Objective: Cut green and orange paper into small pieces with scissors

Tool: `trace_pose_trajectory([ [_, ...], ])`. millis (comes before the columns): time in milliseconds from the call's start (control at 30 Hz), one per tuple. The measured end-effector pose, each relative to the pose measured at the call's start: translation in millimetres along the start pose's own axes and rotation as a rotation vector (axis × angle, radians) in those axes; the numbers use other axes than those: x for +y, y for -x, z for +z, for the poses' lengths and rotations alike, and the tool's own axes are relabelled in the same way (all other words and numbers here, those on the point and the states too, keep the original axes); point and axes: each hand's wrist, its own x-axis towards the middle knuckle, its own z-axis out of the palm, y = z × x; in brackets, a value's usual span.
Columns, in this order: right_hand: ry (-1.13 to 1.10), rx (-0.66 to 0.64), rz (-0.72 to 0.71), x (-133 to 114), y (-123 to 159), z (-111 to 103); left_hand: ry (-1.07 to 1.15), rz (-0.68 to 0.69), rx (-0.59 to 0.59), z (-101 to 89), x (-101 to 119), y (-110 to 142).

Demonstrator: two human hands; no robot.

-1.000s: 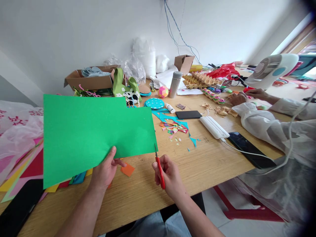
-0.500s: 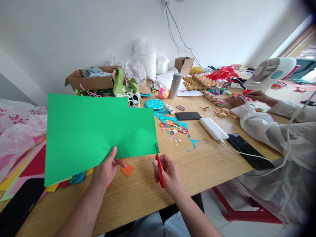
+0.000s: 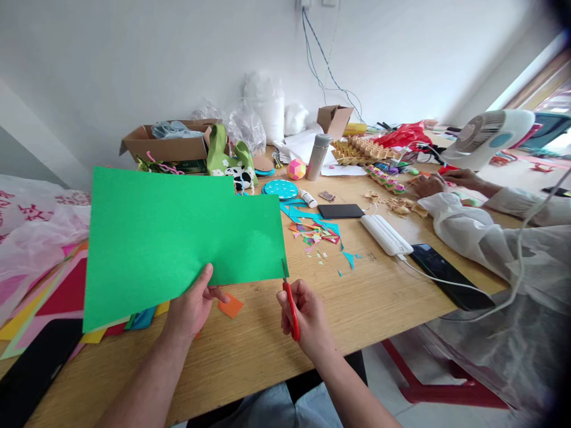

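Note:
My left hand [image 3: 196, 306] grips a large sheet of green paper [image 3: 178, 238] by its lower edge, thumb in front and the other fingers mostly behind. The sheet is held up above the table and has a notch cut from its top right corner. My right hand [image 3: 306, 315] is closed around the handles of red scissors [image 3: 292, 312]. The scissor blades meet the sheet near its lower right corner. An orange paper square [image 3: 231, 305] lies on the table below the sheet, close to my left fingertips.
Coloured paper scraps [image 3: 316, 232] and blue offcuts lie mid-table. Beyond are a glue bottle [image 3: 307, 198], a grey flask [image 3: 318, 157] and a patterned ball [image 3: 296, 169]. A white power bank [image 3: 386, 235] and phone [image 3: 450, 276] lie right, beside another person's hands [image 3: 430, 185]. Paper sheets [image 3: 62, 291] are stacked left.
The view has shifted slightly. The green sheet's left side sits a little further right, and the scissors remain at its lower right corner. The other person's hands have moved a little.

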Motion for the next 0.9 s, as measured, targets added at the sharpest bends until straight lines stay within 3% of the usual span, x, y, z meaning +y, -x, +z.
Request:
trace_pose_trajectory([
  [267, -0.01, -0.036, -0.026, -5.1, -0.6, 1.3, 0.008, -0.017, -0.005, -2.1, -1.6, -0.9],
  [900, -0.027, 0.012, -0.022, 0.7, -4.6, 2.3, -0.004, -0.01, -0.036, -1.8, -2.5, 0.1],
])
